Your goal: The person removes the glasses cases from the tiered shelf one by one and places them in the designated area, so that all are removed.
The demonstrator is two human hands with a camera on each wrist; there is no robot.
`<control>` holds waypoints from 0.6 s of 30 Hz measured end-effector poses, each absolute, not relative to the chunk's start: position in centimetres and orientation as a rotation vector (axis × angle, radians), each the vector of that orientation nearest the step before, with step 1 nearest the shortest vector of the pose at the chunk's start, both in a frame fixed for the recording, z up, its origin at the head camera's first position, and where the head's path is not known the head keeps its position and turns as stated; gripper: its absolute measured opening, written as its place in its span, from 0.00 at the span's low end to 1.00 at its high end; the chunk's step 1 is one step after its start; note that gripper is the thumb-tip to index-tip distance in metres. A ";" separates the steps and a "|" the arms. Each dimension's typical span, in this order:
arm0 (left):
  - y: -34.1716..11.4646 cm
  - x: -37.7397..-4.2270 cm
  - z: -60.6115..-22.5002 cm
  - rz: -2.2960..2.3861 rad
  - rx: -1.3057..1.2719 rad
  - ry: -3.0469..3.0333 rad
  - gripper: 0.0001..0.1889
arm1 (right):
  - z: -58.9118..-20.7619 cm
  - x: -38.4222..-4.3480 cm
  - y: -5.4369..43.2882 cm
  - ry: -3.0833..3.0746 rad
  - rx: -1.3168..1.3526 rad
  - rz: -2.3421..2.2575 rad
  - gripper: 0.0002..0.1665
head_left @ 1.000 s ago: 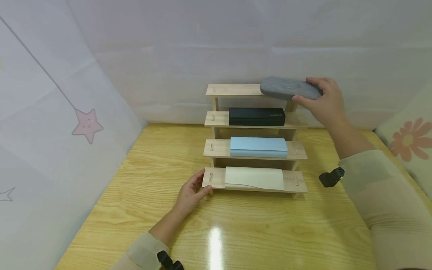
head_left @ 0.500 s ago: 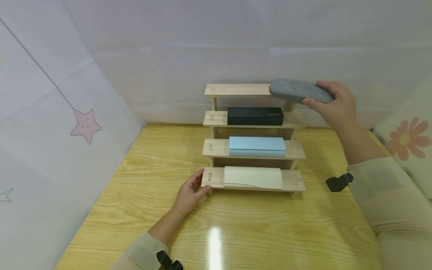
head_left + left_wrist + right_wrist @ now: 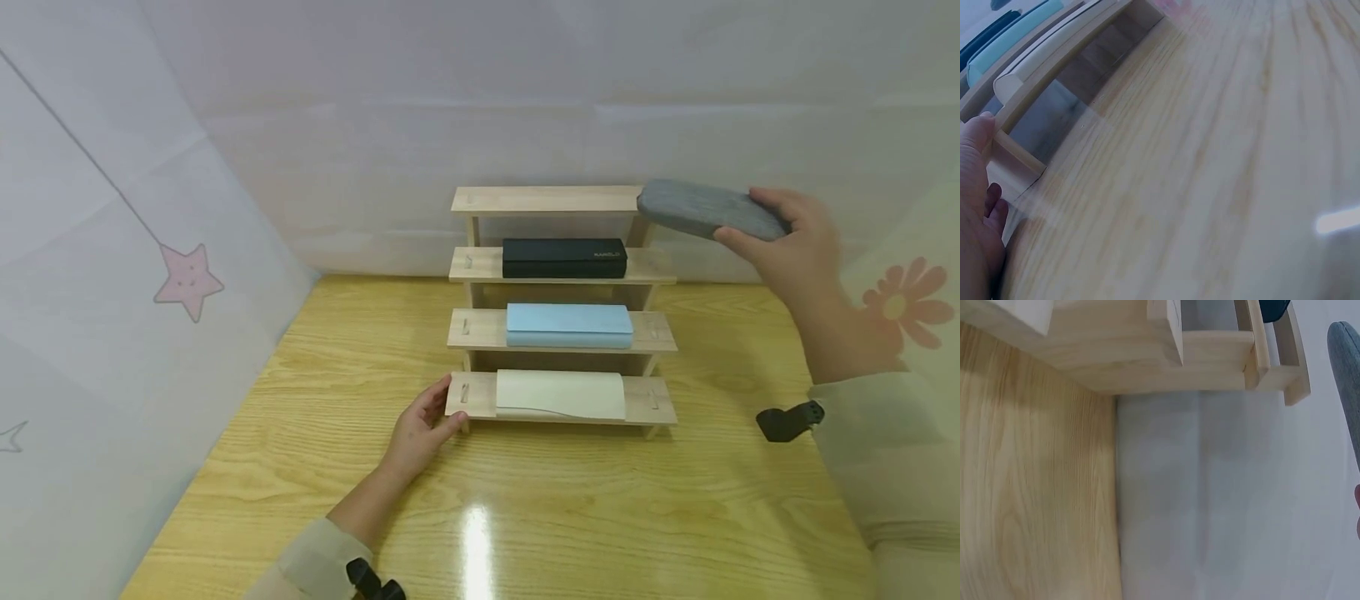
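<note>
My right hand (image 3: 795, 242) pinches the right end of a grey, fabric-covered glasses case (image 3: 705, 208), thumb in front and fingers behind. The case is up beside the top tier of a stepped wooden display rack (image 3: 540, 198), its left end overlapping that tier's right end in the head view. In the right wrist view the glasses case (image 3: 1349, 375) shows at the right edge. My left hand (image 3: 416, 429) grips the left end of the rack's lowest tier. Seen from the left wrist, the thumb (image 3: 977, 130) lies on the tier's edge.
On the lower tiers lie a black case (image 3: 564, 258), a light blue case (image 3: 568, 325) and a cream case (image 3: 560, 394). The rack stands on a wood-grain table (image 3: 562, 517). White cloth (image 3: 375, 108) hangs behind and at the sides.
My right hand has moved to the right with the grey glasses case, off the top tier's right part toward its outer end. The left hand keeps its grip on the lowest tier.
</note>
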State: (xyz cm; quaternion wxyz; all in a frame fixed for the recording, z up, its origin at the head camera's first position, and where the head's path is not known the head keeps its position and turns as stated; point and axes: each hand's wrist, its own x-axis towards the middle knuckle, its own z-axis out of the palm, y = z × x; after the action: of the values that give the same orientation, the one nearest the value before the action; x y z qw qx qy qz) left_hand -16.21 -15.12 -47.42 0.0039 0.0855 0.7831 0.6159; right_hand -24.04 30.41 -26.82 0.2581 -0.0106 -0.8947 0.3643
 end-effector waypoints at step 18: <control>-15.1 -16.1 -47.2 1.905 0.232 2.458 0.35 | -29.4 -21.7 35.3 -2.440 -0.196 0.940 0.41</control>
State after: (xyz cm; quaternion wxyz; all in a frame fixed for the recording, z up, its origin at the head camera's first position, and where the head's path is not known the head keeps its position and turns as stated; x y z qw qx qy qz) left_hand -16.11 -15.07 -47.19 0.0114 0.0745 0.7881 0.6109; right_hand -21.75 35.33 -29.40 0.2569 -0.0721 -0.8993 0.3465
